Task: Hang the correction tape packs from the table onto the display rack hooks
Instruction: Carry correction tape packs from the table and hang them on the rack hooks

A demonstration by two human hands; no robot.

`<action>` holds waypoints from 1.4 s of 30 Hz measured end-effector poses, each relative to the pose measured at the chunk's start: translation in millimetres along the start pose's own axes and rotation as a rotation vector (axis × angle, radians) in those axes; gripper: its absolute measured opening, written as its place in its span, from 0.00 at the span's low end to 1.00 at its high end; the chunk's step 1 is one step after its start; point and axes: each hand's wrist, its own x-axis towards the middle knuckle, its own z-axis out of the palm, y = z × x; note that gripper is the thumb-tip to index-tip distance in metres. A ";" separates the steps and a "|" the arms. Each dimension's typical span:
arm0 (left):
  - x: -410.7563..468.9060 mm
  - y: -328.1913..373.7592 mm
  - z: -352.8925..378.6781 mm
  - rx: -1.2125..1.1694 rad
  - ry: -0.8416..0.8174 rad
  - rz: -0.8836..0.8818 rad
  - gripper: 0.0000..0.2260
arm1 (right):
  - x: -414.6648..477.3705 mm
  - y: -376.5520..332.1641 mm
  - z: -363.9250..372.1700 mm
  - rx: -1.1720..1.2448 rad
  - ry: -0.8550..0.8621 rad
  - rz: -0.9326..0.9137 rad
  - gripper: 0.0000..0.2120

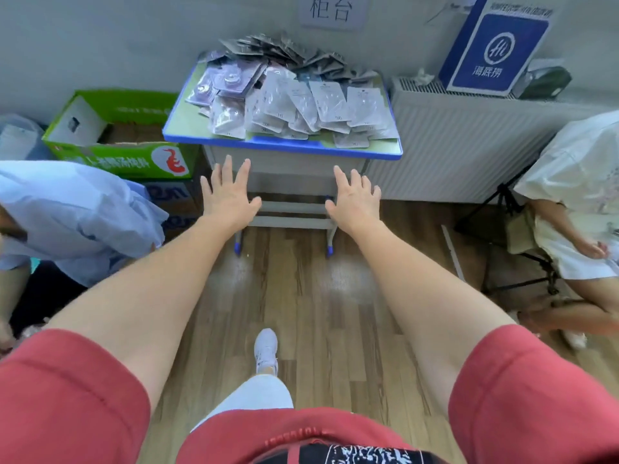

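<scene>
- Left hand and right hand are held at mid-frame, fingers spread, nothing gripped.
- The correction tape packs are heaped above the fingertips on the table, upper centre; neither hand is clearly nearer.
- No display rack is seen.

Wall: pale grey, beyond the left hand and right hand; a paper sign hangs high on it.
Floor: brown wood-look planks below both hands, with two soft bright patches.
Worktop: green top, blue rim, grey legs, just past the hands, against the wall.
Radiator: white, ribbed, right of the right hand; a blue box stands on it.
Carton: green, open, left of the left hand.
</scene>
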 end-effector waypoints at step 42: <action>385.5 175.9 42.6 -0.041 -0.226 0.111 0.28 | 392.0 109.3 -16.4 0.105 -0.120 0.073 0.32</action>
